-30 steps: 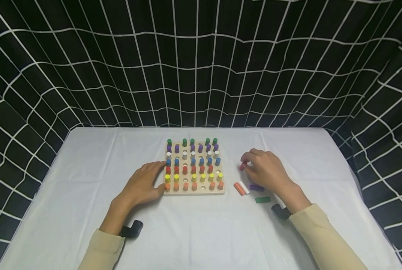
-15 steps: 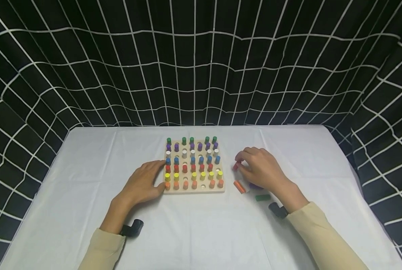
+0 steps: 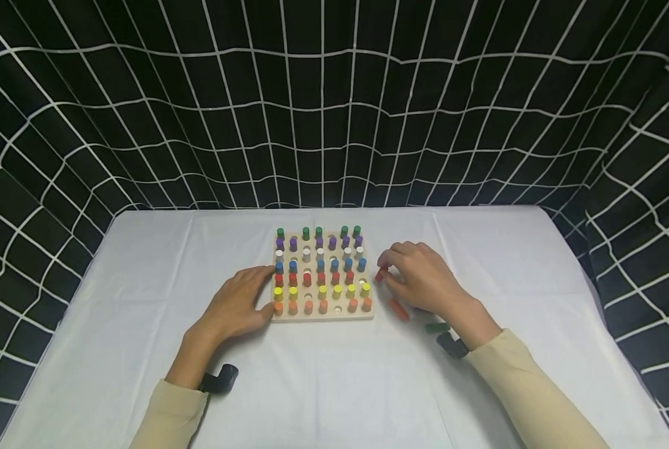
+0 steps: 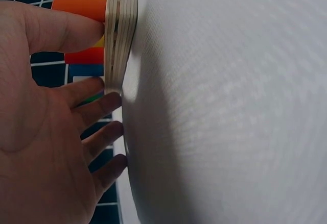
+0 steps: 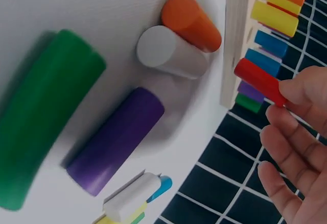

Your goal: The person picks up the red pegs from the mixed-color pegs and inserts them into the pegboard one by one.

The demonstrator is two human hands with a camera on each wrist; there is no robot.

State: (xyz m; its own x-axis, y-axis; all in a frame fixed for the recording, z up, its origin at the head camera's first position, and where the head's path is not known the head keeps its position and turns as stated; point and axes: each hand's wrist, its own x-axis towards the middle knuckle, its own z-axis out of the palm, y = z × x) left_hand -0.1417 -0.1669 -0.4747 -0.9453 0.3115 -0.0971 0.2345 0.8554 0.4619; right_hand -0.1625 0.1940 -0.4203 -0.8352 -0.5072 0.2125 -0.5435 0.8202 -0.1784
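Note:
A wooden pegboard holds upright coloured pegs in rows, orange in front and green at the back; some holes are bare. My left hand rests at the board's left edge, thumb and index finger touching the edge in the left wrist view, the other fingers spread. Just right of the board, my right hand pinches a red peg between thumb and fingers, tilted and above the cloth. Beneath that hand lie loose pegs: orange, white, purple and green.
A white cloth covers the table. More loose pegs, a white one among them, lie farther off in the right wrist view, hidden under the hand from above. A black curtain with white grid lines surrounds the table's back and sides.
My right hand has moved left with the red peg, from among the loose pegs to close beside the board. The left hand stays at the board's edge.

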